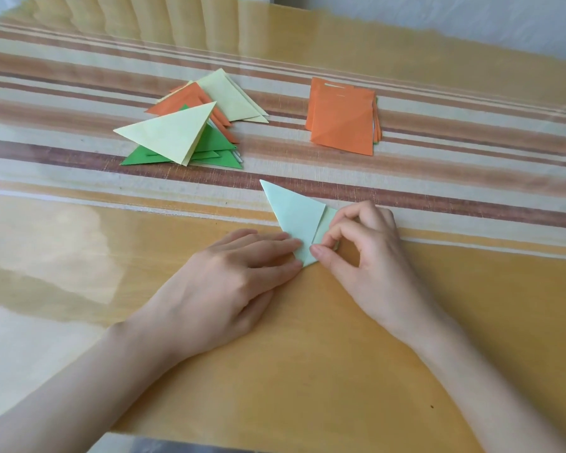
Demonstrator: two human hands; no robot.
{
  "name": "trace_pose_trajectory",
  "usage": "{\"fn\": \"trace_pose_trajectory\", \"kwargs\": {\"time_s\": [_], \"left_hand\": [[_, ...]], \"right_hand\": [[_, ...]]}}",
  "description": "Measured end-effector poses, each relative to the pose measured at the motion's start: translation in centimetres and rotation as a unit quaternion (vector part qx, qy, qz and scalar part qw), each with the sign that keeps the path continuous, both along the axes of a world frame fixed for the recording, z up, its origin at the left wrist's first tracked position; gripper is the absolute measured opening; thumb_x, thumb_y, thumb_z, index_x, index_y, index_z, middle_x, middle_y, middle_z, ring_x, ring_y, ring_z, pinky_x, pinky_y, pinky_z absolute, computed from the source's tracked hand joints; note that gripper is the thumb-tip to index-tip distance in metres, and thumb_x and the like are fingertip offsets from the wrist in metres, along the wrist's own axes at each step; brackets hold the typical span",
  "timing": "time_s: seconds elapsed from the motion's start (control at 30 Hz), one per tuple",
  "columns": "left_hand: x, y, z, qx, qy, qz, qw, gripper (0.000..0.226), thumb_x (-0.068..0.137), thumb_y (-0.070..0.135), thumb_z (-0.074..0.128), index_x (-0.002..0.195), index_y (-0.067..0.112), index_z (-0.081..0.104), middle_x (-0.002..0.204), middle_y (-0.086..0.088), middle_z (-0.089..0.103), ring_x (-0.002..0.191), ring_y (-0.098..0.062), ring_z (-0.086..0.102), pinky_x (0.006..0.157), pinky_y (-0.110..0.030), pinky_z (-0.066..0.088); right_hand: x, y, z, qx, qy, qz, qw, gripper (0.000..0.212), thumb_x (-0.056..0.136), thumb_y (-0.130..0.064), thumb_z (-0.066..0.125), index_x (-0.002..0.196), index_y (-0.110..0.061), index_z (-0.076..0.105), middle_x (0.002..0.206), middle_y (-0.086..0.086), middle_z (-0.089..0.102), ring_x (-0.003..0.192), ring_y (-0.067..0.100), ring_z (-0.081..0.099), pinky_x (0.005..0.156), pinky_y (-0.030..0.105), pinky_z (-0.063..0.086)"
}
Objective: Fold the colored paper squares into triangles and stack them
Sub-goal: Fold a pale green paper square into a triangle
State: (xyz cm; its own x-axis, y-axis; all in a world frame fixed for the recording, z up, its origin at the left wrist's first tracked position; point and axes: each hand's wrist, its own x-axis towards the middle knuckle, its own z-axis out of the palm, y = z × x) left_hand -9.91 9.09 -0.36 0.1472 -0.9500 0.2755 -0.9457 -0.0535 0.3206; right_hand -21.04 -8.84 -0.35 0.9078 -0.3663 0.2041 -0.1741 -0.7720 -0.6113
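my left hand (232,273) lay flat on the pale green paper (294,217), fingers (275,245) straight & pressed together, tips on its near corner. my right hand (363,250) pinched the paper's right flap btwn thumb & index, other fingers curled above it. the paper sat partly folded, mid-table, just in front of me, one point aimed away. back left: loose pile of folded triangles (190,125), yellow, orange & green, a yellow one on top. back right, well apart: stack of orange squares (340,119). all on the striped table (307,354).
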Motion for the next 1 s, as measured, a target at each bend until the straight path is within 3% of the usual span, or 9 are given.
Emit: {"fn": "trace_pose_trajectory", "kwargs": {"time_s": [0.4, 0.6, 0.8, 0.9, 1.0], "left_hand": [[-0.1, 0.2, 0.2, -0.005, 0.001, -0.002, 1.000, 0.036, 0.089, 0.014, 0.045, 0.114, 0.007, 0.070, 0.123, -0.011, 0.065, 0.114, -0.027, 0.061, 0.094, -0.040, 0.046], [-0.3, 0.1, 0.4, 0.026, -0.014, 0.012, 0.999, 0.044, 0.086, 0.018, 0.042, 0.124, 0.014, 0.064, 0.121, -0.007, 0.063, 0.110, -0.025, 0.061, 0.092, -0.037, 0.046], [-1.2, -0.1, 0.5, 0.018, -0.041, 0.044, 0.998, 0.036, 0.090, 0.016, 0.043, 0.115, 0.014, 0.069, 0.116, -0.008, 0.066, 0.101, -0.027, 0.066, 0.082, -0.038, 0.055], [-1.6, 0.0, 0.3, 0.012, -0.048, 0.059, 0.997, 0.034, 0.090, 0.016, 0.046, 0.116, 0.015, 0.069, 0.118, -0.007, 0.066, 0.105, -0.025, 0.065, 0.084, -0.037, 0.055], [-2.3, 0.0, 0.0, 0.010, -0.063, 0.074, 0.995, 0.032, 0.084, 0.012, 0.053, 0.112, 0.012, 0.069, 0.120, -0.008, 0.066, 0.110, -0.024, 0.063, 0.086, -0.037, 0.054]], "right_hand": [[0.1, 0.3, -0.2, -0.007, -0.008, -0.011, 1.000, 0.017, 0.081, -0.033, 0.063, 0.079, -0.016, 0.063, 0.099, -0.005, 0.051, 0.101, 0.013, 0.041, 0.093, 0.019, 0.032], [0.1, 0.3, -0.3, -0.032, -0.011, -0.016, 0.999, 0.017, 0.082, -0.032, 0.063, 0.080, -0.015, 0.062, 0.099, -0.004, 0.051, 0.099, 0.016, 0.042, 0.090, 0.026, 0.034], [-0.3, 0.3, -0.4, -0.077, 0.003, -0.041, 0.996, 0.036, 0.082, -0.047, 0.051, 0.102, -0.018, 0.061, 0.107, -0.002, 0.048, 0.106, 0.023, 0.044, 0.092, 0.034, 0.036], [-0.6, -0.2, -0.3, -0.054, 0.019, -0.029, 0.998, 0.028, 0.084, -0.040, 0.055, 0.105, -0.022, 0.061, 0.111, -0.005, 0.047, 0.109, 0.021, 0.042, 0.096, 0.035, 0.035], [-0.8, -1.0, -0.2, -0.023, 0.008, 0.001, 1.000, 0.026, 0.086, -0.027, 0.056, 0.111, -0.024, 0.062, 0.113, -0.008, 0.047, 0.111, 0.018, 0.042, 0.098, 0.026, 0.032]]}}
